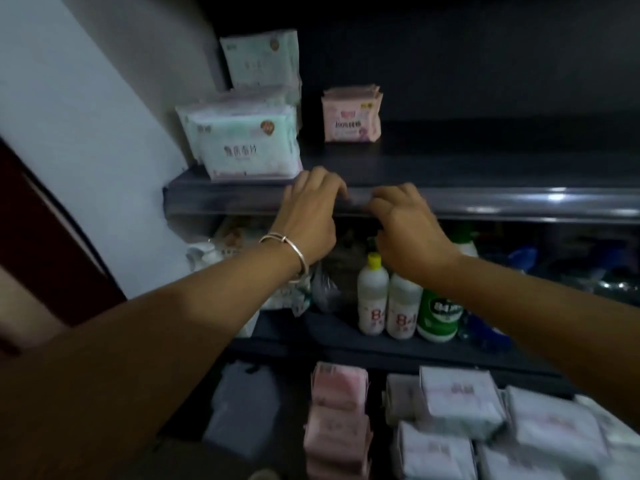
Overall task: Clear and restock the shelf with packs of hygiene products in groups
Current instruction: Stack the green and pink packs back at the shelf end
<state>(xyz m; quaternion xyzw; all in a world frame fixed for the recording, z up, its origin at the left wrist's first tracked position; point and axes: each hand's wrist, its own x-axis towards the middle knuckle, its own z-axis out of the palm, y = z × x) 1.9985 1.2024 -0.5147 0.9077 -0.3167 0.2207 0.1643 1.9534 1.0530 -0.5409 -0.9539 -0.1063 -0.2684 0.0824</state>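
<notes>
A dark shelf (485, 199) runs across the middle of the head view. On its left end stand pale green packs (246, 147), with another green pack (263, 57) stacked behind and above. A small group of pink packs (351, 116) stands further back. My left hand (311, 206), with a silver bangle on the wrist, rests its fingers on the shelf's front lip just right of the green packs. My right hand (405, 223) rests curled on the same lip beside it. Neither hand holds a pack. Below, pink packs (337, 420) and several white packs (460, 403) lie in piles.
On the lower shelf stand two white bottles (386, 299), a green bottle (438, 315) and more soft packs (221, 247) at the left. A white wall (86, 133) and a dark red door edge (41, 237) close off the left side.
</notes>
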